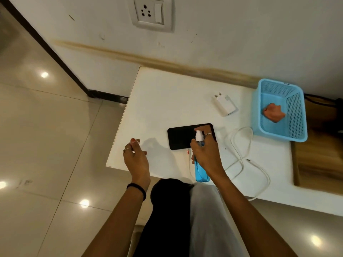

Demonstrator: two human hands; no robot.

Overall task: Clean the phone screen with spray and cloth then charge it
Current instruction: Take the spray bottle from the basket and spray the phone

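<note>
blue liquid fills the spray bottle that the right hand grasps above the white counter, one finger on the white nozzle, which is over the black phone lying flat with screen up. the left hand is released, fingers loosely curled and holding nothing, near the counter's left edge. the orange cloth lies in the blue basket, and the white charger and cable lie on the counter between phone and basket.

Both bare forearms reach forward from the near edge. The right hand is curled in a grip, its index finger raised and bent on top, a ring on one finger. The left hand hovers to its left, fingers loosely curled, ringed, a black band around the wrist.
</note>
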